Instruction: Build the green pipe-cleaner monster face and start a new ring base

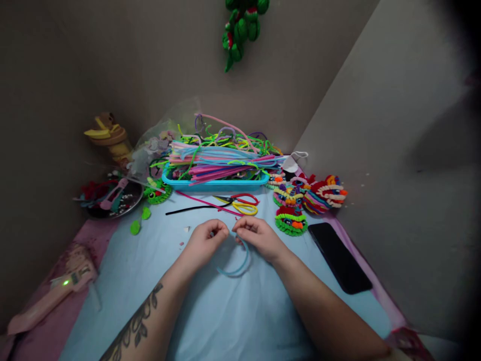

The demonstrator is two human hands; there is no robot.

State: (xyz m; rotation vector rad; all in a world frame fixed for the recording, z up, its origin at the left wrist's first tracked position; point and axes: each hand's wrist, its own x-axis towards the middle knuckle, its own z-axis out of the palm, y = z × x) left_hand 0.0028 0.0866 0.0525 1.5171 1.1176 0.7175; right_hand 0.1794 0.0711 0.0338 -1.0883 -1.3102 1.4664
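Note:
A light blue pipe cleaner point(245, 260) hangs in a loose curve below my hands, over the blue table cover. My right hand point(261, 238) is closed, pinching it near its upper end. Close by, my left hand point(208, 241) is also closed, thumb against forefinger, where the strand seems to run into the fingertips; its very end is hidden there. The two sets of fingertips nearly meet. Just beyond them lie scissors point(244, 207) with one red and one yellow handle, a black pipe cleaner point(195, 208) and a magenta pipe cleaner point(184, 194).
Behind stands a blue tray point(210, 186) heaped with coloured pipe cleaners. Fuzzy finished pieces point(291, 223) and a phone point(340, 258) are on the right. At left are a pink glue gun point(56, 296) with a green light, a metal bowl point(130, 203) and green leaf shapes point(135, 227).

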